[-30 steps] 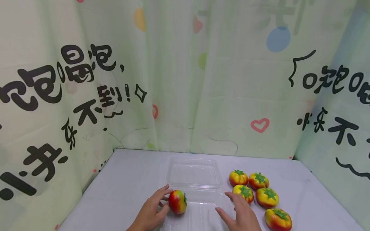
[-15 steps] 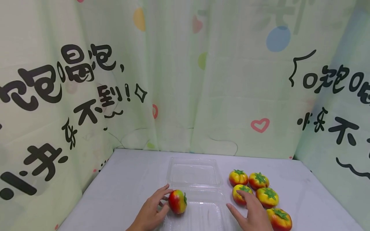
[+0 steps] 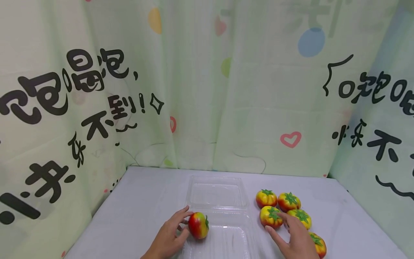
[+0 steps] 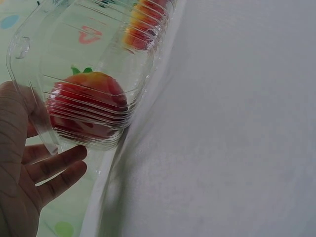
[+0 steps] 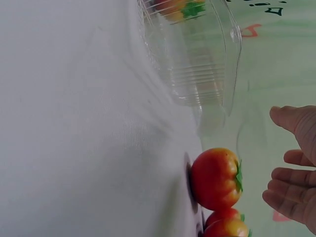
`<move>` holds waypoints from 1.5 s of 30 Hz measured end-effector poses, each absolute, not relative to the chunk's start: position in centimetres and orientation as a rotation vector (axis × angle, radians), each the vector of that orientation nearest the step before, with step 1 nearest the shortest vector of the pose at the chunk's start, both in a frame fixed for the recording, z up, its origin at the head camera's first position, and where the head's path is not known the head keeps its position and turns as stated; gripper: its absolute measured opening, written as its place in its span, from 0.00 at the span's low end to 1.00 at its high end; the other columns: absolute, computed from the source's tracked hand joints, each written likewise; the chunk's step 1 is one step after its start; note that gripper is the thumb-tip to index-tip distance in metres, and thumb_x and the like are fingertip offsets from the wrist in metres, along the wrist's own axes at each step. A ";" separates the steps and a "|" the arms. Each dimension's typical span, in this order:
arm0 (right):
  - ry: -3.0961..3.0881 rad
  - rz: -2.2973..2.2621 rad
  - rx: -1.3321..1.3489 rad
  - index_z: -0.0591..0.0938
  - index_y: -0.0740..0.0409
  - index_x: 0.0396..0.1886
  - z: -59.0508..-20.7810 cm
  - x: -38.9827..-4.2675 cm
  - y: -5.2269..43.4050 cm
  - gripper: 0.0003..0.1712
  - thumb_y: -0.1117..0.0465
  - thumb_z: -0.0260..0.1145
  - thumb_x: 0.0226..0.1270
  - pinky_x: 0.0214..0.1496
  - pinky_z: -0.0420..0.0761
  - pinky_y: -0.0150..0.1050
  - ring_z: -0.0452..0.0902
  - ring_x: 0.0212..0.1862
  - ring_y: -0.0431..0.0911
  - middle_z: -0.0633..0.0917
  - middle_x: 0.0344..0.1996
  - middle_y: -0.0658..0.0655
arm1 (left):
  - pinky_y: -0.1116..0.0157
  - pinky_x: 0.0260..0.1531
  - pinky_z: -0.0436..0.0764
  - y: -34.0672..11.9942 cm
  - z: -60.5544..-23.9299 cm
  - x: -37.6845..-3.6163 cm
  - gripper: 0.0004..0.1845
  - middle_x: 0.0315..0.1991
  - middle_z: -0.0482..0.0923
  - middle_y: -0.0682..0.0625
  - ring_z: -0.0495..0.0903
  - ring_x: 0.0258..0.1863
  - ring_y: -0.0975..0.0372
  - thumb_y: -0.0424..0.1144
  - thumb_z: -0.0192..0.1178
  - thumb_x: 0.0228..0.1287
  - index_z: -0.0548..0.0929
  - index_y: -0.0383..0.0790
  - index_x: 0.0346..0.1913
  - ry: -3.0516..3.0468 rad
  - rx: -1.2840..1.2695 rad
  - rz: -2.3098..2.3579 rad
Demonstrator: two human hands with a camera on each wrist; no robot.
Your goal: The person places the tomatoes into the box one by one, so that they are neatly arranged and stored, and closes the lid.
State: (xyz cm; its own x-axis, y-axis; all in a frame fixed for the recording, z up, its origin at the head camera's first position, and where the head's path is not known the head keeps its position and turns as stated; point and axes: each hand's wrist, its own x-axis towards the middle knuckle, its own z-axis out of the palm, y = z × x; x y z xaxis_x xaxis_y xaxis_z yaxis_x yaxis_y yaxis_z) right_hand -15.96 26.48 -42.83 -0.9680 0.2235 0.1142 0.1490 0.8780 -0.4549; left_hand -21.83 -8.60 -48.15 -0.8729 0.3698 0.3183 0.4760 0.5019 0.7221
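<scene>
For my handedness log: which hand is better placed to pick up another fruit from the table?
Likely right: the right hand is open beside a loose fruit, while the left hand is across at the clear container.

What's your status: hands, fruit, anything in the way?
Left hand at left edge of clear container. Right hand open by loose fruit, not gripping it. One boxed fruit; lid laid open. Nothing visibly blocking.

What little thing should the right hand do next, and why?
Probably the right hand should close around the yellow-red fruit by its thumb. Its thumb and fingers are spread around that fruit but grip nothing yet. The clear box lies open, with one boxed fruit at its left and room beside it.
</scene>
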 end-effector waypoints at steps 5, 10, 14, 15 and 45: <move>-2.890 0.704 -0.328 0.68 0.68 0.63 -43.0 -16.1 27.6 0.52 0.29 0.62 0.53 0.57 0.70 0.64 0.69 0.55 0.63 0.73 0.57 0.71 | 0.72 0.35 0.81 -8.6 -48.2 -21.9 0.23 0.67 0.67 0.42 0.79 0.43 0.65 0.31 0.54 0.62 0.74 0.42 0.62 -2.592 -0.751 -1.317; -2.865 0.644 -0.332 0.70 0.68 0.61 -42.9 -16.1 28.7 0.49 0.34 0.66 0.54 0.57 0.69 0.64 0.68 0.57 0.66 0.74 0.56 0.71 | 0.72 0.36 0.81 -8.6 -48.3 -21.8 0.23 0.67 0.67 0.42 0.79 0.43 0.65 0.31 0.55 0.62 0.74 0.42 0.62 -2.589 -0.747 -1.309; -2.878 0.658 -0.356 0.70 0.68 0.61 -42.7 -16.0 29.5 0.49 0.33 0.65 0.54 0.58 0.67 0.65 0.66 0.57 0.67 0.73 0.56 0.72 | 0.72 0.38 0.81 -8.6 -48.2 -21.8 0.23 0.67 0.67 0.43 0.79 0.43 0.65 0.31 0.55 0.62 0.74 0.42 0.62 -2.589 -0.746 -1.313; -2.881 0.658 -0.364 0.70 0.68 0.61 -42.7 -16.0 29.8 0.49 0.33 0.65 0.54 0.58 0.68 0.65 0.67 0.57 0.67 0.73 0.55 0.73 | 0.72 0.38 0.81 -8.5 -48.2 -21.8 0.23 0.67 0.67 0.43 0.79 0.43 0.65 0.31 0.55 0.62 0.74 0.42 0.62 -2.592 -0.744 -1.315; -3.157 0.560 -0.324 0.74 0.70 0.56 -45.6 -16.4 36.0 0.56 0.26 0.65 0.44 0.45 0.80 0.53 0.70 0.42 0.55 0.77 0.47 0.68 | 0.72 0.37 0.81 -8.4 -48.1 -21.7 0.24 0.67 0.67 0.43 0.79 0.43 0.65 0.31 0.54 0.62 0.74 0.42 0.62 -2.622 -0.716 -1.305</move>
State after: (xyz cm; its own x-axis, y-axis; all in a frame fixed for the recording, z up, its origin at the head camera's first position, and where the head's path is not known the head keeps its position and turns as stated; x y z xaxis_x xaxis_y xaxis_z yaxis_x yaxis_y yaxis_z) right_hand -16.37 36.03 -45.59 -0.9766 0.1823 -0.1145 0.2106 0.9196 -0.3317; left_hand -21.71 -8.44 -48.05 -0.8798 0.3569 0.3140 0.4657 0.5145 0.7201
